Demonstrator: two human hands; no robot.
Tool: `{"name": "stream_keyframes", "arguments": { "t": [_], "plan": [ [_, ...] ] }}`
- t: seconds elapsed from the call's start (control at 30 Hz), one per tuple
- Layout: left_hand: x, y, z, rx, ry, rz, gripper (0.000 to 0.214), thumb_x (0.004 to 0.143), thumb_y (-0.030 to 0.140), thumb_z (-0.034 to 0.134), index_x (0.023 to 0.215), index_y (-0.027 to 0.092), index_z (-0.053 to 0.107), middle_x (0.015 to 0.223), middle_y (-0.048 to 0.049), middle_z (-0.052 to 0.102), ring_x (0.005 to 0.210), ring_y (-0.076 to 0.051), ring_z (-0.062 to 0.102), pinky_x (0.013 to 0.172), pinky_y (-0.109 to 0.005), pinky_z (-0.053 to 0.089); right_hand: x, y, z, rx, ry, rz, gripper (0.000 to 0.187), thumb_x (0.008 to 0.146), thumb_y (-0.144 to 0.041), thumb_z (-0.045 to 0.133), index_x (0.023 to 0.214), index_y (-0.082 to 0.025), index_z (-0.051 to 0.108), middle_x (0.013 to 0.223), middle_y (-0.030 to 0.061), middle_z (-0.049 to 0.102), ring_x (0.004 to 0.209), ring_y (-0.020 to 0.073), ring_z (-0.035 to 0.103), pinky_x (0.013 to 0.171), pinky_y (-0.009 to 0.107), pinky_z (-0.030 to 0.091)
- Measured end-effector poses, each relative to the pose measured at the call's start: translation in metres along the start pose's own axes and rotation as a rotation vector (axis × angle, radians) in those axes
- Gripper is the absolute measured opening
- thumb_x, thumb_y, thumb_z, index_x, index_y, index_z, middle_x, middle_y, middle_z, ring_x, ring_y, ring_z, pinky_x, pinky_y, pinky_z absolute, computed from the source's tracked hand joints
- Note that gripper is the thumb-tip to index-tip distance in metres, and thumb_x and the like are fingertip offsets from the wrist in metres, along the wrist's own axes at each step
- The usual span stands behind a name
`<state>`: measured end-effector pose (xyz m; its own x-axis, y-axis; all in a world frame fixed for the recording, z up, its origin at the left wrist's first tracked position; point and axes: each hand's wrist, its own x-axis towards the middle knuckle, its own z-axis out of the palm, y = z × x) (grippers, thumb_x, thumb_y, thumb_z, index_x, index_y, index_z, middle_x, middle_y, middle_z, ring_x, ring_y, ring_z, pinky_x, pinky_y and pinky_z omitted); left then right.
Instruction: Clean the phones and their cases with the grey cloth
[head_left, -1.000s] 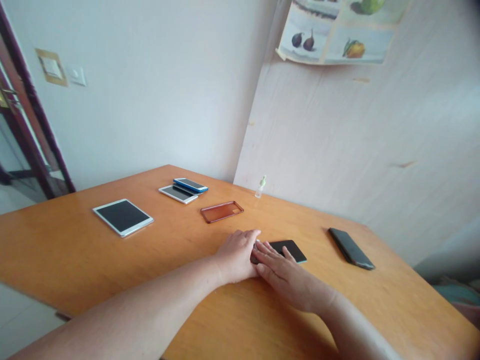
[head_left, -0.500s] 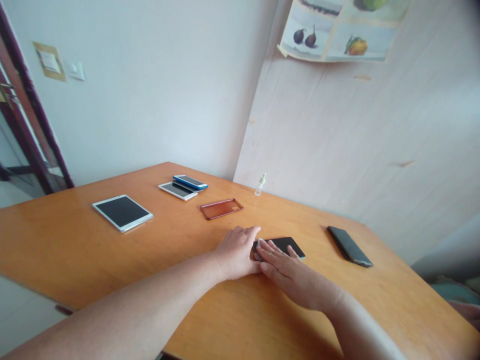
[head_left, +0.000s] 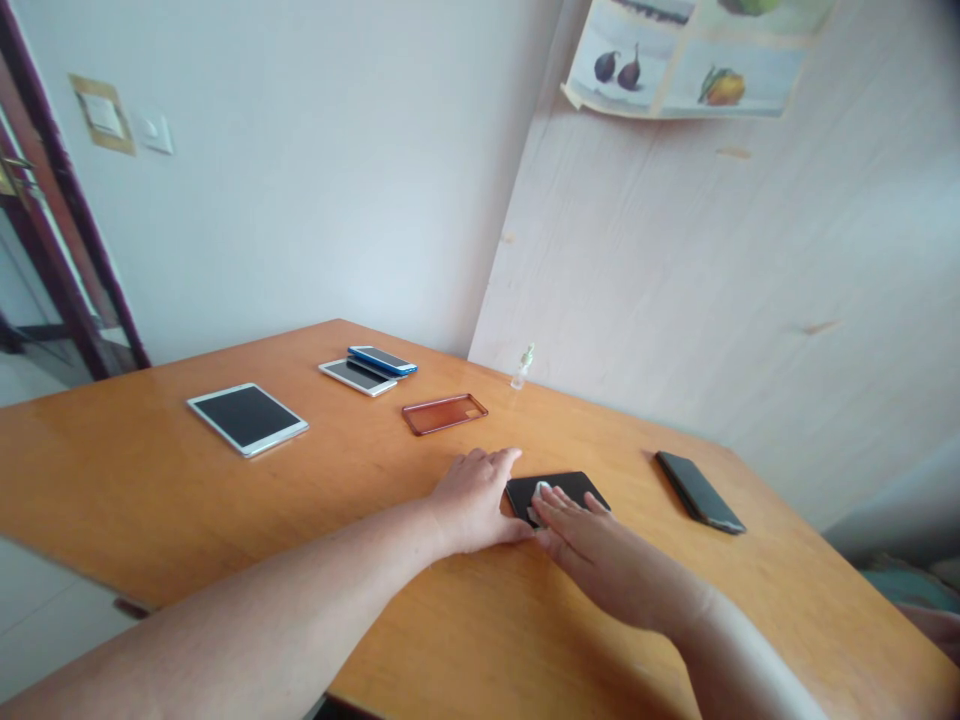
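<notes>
A black phone [head_left: 577, 486] lies flat on the wooden table in front of me. My left hand [head_left: 474, 500] steadies its left end, thumb along the near edge and fingers toward the far side. Under the fingertips of my right hand [head_left: 581, 530] is a small white wipe [head_left: 539, 500], pressed flat against the phone's dark surface. The fingers of that hand are stretched out over it. Just beyond the hands rests a clear reddish-brown phone case [head_left: 444, 414].
A white tablet [head_left: 249, 418] lies at the left of the table [head_left: 360, 460]. Farther back, a blue phone [head_left: 382, 360] leans over a white phone [head_left: 356, 376]. A small clear pump bottle [head_left: 523, 367] stands near the wall. At the right is another dark phone [head_left: 699, 492].
My right hand has slid the white wipe a little to the right across the phone, uncovering more of its left end. My left hand stays at that end.
</notes>
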<state>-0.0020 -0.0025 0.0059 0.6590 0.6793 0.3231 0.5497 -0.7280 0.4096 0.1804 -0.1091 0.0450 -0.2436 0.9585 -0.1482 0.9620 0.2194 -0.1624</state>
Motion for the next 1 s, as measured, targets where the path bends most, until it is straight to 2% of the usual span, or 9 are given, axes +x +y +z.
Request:
{"name": "stream_keyframes", "arguments": {
  "t": [0.17,0.23,0.37,0.43,0.6,0.67,0.87,0.93,1.0],
  "plan": [
    [0.001,0.0,0.0,-0.008,-0.015,0.007,0.091,0.063,0.056,0.077,0.137,0.017,0.042,0.12,-0.0122,0.065,0.111,-0.033,0.057,0.094,-0.043,0.044,-0.001,0.041,-0.001,-0.211,0.057,0.266,0.049,0.1,-0.035,0.026,0.129,-0.014,0.059,0.14,0.0199,0.052,0.135,0.0331,0.044,0.109,0.058,0.031],
    [0.001,0.0,-0.001,-0.013,-0.02,0.006,0.09,0.063,0.056,0.077,0.136,0.017,0.042,0.119,-0.0124,0.065,0.111,-0.033,0.057,0.094,-0.043,0.044,-0.003,0.03,-0.002,-0.216,0.045,0.231,0.048,0.099,-0.034,0.028,0.126,-0.012,0.061,0.139,0.02,0.054,0.133,0.0322,0.045,0.109,0.053,0.034],
    [0.001,-0.001,-0.001,-0.017,-0.02,0.015,0.086,0.065,0.056,0.075,0.135,0.018,0.044,0.119,-0.0128,0.065,0.111,-0.033,0.057,0.094,-0.042,0.045,-0.009,-0.01,-0.003,-0.105,0.047,-0.001,0.05,0.097,-0.034,0.031,0.139,-0.014,0.051,0.147,0.0146,0.047,0.137,0.0274,0.042,0.113,0.042,0.032],
    [0.001,-0.001,-0.001,-0.017,-0.018,0.018,0.085,0.066,0.056,0.075,0.135,0.018,0.044,0.12,-0.0129,0.065,0.111,-0.032,0.057,0.094,-0.043,0.044,-0.01,-0.011,-0.004,-0.059,0.04,-0.013,0.051,0.098,-0.035,0.03,0.141,-0.016,0.049,0.148,0.0124,0.046,0.135,0.0265,0.044,0.112,0.041,0.034],
    [0.001,-0.001,-0.001,-0.02,-0.038,0.004,0.088,0.064,0.057,0.076,0.136,0.018,0.043,0.121,-0.0127,0.065,0.111,-0.033,0.057,0.094,-0.043,0.044,-0.005,0.033,-0.005,-0.116,0.066,0.309,0.048,0.098,-0.033,0.029,0.127,-0.013,0.061,0.133,0.0174,0.06,0.124,0.0301,0.056,0.104,0.043,0.04],
    [0.001,-0.001,0.0,-0.02,-0.039,0.003,0.087,0.064,0.057,0.076,0.135,0.018,0.044,0.12,-0.0127,0.065,0.111,-0.033,0.057,0.094,-0.043,0.044,-0.004,0.034,-0.005,-0.14,0.067,0.331,0.046,0.097,-0.031,0.03,0.124,-0.013,0.062,0.13,0.0186,0.061,0.121,0.0305,0.057,0.103,0.043,0.041],
    [0.0,-0.002,0.001,-0.023,-0.012,0.02,0.084,0.067,0.056,0.074,0.134,0.016,0.045,0.12,-0.0134,0.065,0.112,-0.033,0.057,0.095,-0.043,0.044,-0.003,-0.006,-0.001,0.029,0.002,-0.034,0.053,0.101,-0.039,0.024,0.147,-0.018,0.041,0.155,0.0089,0.036,0.143,0.0236,0.033,0.117,0.043,0.024],
    [0.0,-0.001,0.0,-0.024,-0.016,0.007,0.085,0.066,0.056,0.075,0.135,0.017,0.044,0.121,-0.013,0.065,0.113,-0.033,0.056,0.095,-0.044,0.044,0.001,0.004,0.0,0.035,-0.01,0.04,0.054,0.101,-0.041,0.023,0.149,-0.022,0.038,0.157,0.0057,0.031,0.145,0.0249,0.026,0.118,0.052,0.018],
    [0.0,0.0,0.0,-0.024,-0.027,-0.007,0.088,0.064,0.056,0.076,0.136,0.018,0.043,0.121,-0.013,0.064,0.114,-0.034,0.056,0.096,-0.045,0.044,0.007,0.023,0.002,-0.021,0.022,0.229,0.052,0.101,-0.04,0.023,0.147,-0.023,0.041,0.157,0.0055,0.031,0.146,0.0295,0.022,0.114,0.064,0.014]
  ]
}}
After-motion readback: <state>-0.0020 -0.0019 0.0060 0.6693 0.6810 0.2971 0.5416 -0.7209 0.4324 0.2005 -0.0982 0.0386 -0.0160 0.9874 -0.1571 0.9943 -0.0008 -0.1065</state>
